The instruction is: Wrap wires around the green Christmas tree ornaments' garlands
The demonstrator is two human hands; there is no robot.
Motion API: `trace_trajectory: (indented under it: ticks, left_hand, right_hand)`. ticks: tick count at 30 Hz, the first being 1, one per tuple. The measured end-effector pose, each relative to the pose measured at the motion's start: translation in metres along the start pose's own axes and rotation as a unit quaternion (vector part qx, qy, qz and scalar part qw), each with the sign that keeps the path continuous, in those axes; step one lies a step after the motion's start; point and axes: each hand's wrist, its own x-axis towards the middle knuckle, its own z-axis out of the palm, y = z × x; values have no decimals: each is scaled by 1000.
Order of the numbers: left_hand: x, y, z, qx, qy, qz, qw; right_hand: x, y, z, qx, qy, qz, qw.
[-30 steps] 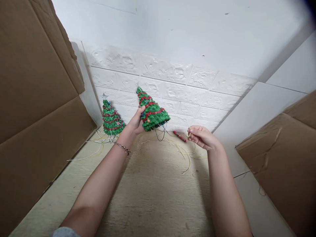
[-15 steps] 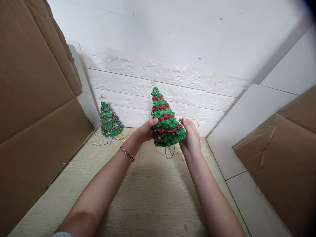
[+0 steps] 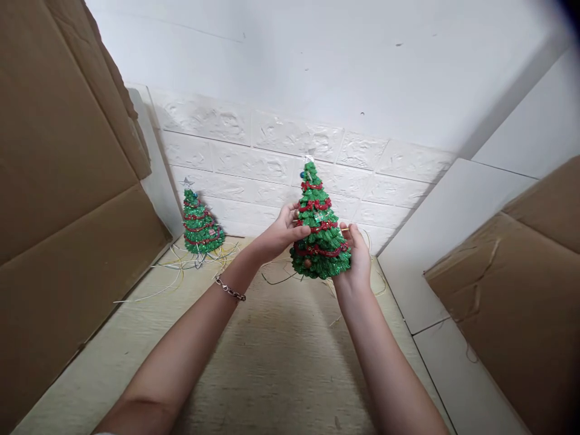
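A small green Christmas tree figurine point(image 3: 319, 241) with red garlands, little ornaments and a clear topper is held up above the table, nearly upright. My left hand point(image 3: 283, 232) grips its left side, thumb across the front and the other fingers partly behind. At the tree's right edge is my right hand point(image 3: 356, 251), its fingertips pinched on a thin yellow wire point(image 3: 346, 229); the tree hides part of this hand. Thin wires hang below and behind the figurine.
A second Christmas tree figurine point(image 3: 202, 226) with a star stands at the back left, among loose white and yellow wires point(image 3: 170, 266) on the table point(image 3: 272, 362). Cardboard point(image 3: 72, 181) rises on the left, and more cardboard point(image 3: 512, 272) on the right. A white brick-patterned wall point(image 3: 226, 166) closes the back.
The held tree has moved right and a little down, and has turned more upright. My left thumb now lies further across its front. Both hands moved with it.
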Motion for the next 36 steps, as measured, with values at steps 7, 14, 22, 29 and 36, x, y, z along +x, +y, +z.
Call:
trace_trajectory:
  ticks: [7,14,22,29,36]
  left_hand:
    - [6,-5,-4,90,93,-15,991]
    - [2,-19,-10,78,23,-108,991]
    - [1,-16,-19,39,-23,-125,991]
    - [4,-20,-18,-35,-4,-146,989]
    - [3,-21,-13,-63,-18,-87,994]
  right_hand:
    - [-8,-10,14,-9,127,-95,987]
    - [-8,-16,10,-108,102,-290,945]
    - [-6,3,2,-226,45,-413,881]
    - [-8,9,-5,-321,-33,-547,773]
    - [-14,21,-10,-429,-86,-589,679]
